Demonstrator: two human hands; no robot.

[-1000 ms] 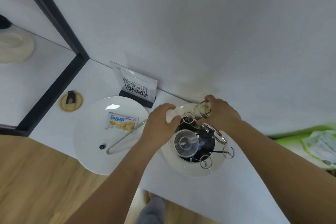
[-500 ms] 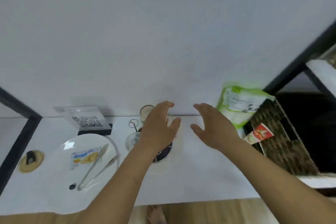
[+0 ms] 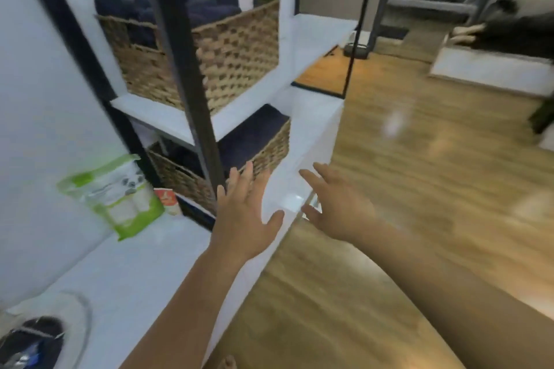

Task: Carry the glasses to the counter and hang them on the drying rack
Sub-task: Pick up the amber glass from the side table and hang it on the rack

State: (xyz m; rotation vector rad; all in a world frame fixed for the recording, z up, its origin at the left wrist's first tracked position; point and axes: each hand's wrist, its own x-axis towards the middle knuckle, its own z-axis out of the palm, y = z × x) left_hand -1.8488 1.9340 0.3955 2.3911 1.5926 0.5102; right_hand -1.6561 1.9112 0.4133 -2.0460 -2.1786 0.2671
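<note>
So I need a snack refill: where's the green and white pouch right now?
In the head view, the green and white pouch stands at left on the white counter against the wall, beside a small red and white packet.

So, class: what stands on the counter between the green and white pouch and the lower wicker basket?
In the head view, a small red and white packet stands between the green and white pouch and the lower wicker basket.

Wood floor point(image 3: 419, 174), white wall point(image 3: 27, 99), black-framed shelves point(image 3: 180, 117) (wicker baskets point(image 3: 233, 48) inside).
</note>
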